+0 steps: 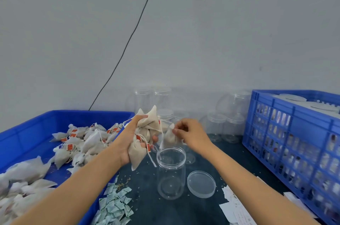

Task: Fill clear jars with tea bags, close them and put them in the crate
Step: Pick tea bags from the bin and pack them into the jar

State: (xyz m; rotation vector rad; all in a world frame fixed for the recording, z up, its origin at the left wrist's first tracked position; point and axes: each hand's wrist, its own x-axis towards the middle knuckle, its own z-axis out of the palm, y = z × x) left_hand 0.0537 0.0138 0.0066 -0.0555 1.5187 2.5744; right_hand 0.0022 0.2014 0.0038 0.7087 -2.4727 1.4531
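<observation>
Filling step: left hand [128, 139] clutches a bunch of tea bags [145, 132]; right hand [191, 135] pinches one bag [170, 137] above the open jar [171, 173]. Next: lower it in.

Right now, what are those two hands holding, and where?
The left hand clutches a bunch of tea bags around their middles; the right hand pinches one tea bag by its top corner.

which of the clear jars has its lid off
The jar nearest the person, just below the hands. Its mouth is open and its lid lies flat beside it; the jars by the wall are capped.
</observation>
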